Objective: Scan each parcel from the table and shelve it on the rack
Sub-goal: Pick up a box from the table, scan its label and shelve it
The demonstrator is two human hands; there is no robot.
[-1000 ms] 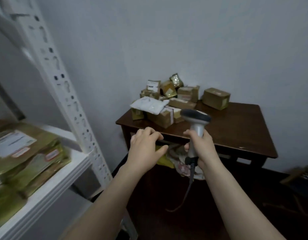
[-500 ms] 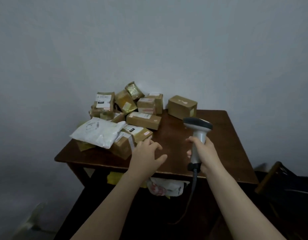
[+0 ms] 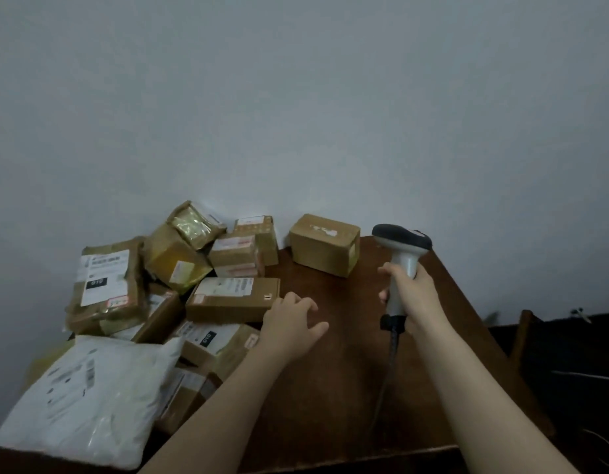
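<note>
Loosely curled left hand (image 3: 292,331) hovers by box (image 3: 232,299); right hand (image 3: 417,301) grips scanner (image 3: 401,243)

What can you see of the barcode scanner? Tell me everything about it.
The barcode scanner is a handheld, gun-shaped unit, plastic by the look: a dark rounded head on a pale grey grip. It stands roughly upright above the brown table. The right hand holds it, wrapped round the grip. A dark cable leaves its base and trails down over the tabletop toward the person. It touches no parcel.
</note>
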